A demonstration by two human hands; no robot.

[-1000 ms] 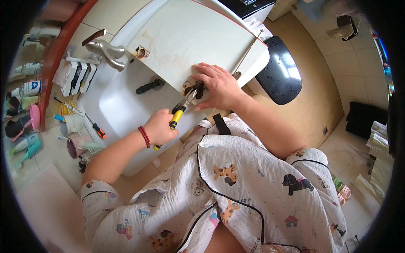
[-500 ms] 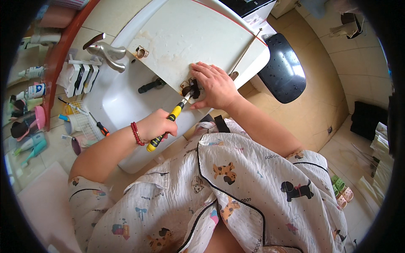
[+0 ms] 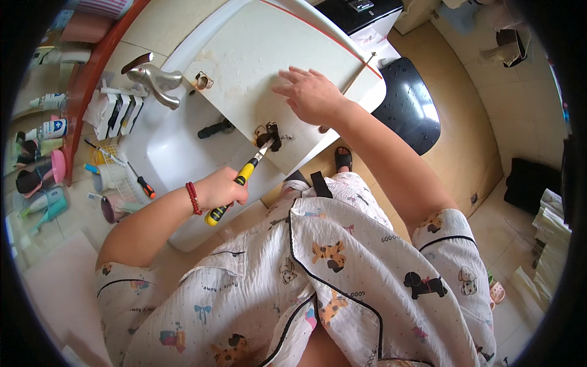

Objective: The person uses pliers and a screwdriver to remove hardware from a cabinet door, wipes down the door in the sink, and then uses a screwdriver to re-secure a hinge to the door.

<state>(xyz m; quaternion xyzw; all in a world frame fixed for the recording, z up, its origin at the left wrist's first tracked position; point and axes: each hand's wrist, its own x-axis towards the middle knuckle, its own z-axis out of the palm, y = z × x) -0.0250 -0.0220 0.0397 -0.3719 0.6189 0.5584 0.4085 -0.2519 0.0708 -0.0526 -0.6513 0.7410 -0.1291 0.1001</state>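
My left hand point(image 3: 223, 188) is closed round a tool with a yellow-and-black handle point(image 3: 246, 173) and a flat-looking metal shaft. The tool's tip meets a dark, rusty hinge point(image 3: 268, 137) on the near edge of a white cabinet door point(image 3: 244, 73). This door lies across a white washbasin point(image 3: 162, 144). A second rusty fitting point(image 3: 203, 79) sits by the door's far left corner. My right hand point(image 3: 313, 96) is open over the door, fingers apart, holding nothing; whether it touches the surface I cannot tell.
A metal faucet point(image 3: 156, 82) stands at the basin's left rim, near a black hose-like piece point(image 3: 215, 128) inside the basin. An orange-and-black screwdriver point(image 3: 145, 186) lies on the left by a wire basket point(image 3: 122, 174). A wet black lid point(image 3: 406, 107) is on the right.
My right hand has come off the hinge area and moved up and away over the door, uncovering the hinge. My left hand keeps the tool at the hinge, shifted slightly.
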